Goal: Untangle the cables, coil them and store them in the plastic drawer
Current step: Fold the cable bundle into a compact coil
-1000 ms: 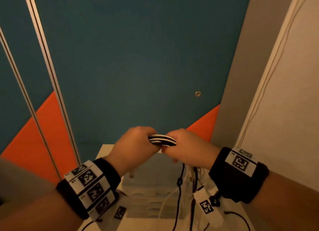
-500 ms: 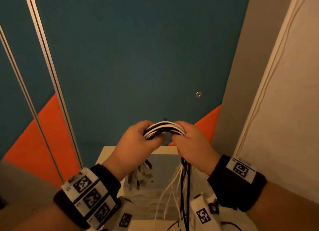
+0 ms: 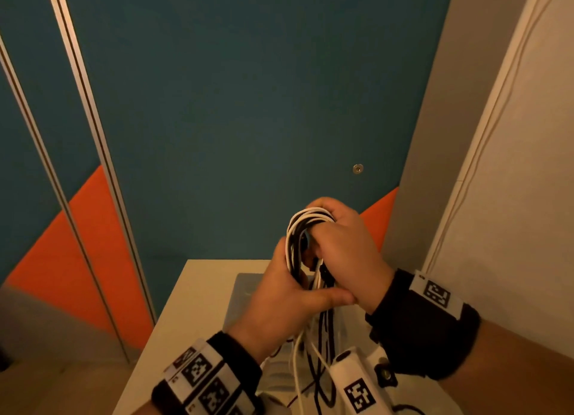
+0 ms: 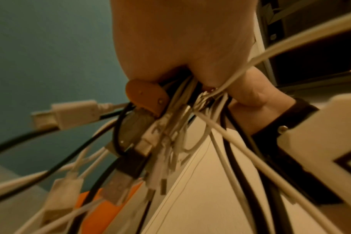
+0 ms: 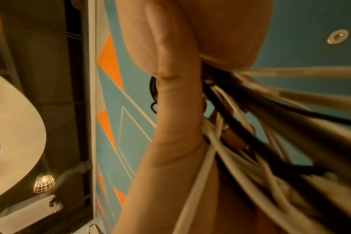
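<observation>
below my hands a pale tabletop meets a teal and orange wall. a translucent plastic drawer unit stands on it, and loose black and white cable ends trail onto its top.

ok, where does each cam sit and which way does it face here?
Head: on the head, looking forward and down; both forearms, left hand and right hand around the cable bundle.
Left wrist: looks along the left hand at dangling plugs.
Right wrist: looks up past the fingers at wall and ceiling.
All three share the cable bundle.
</observation>
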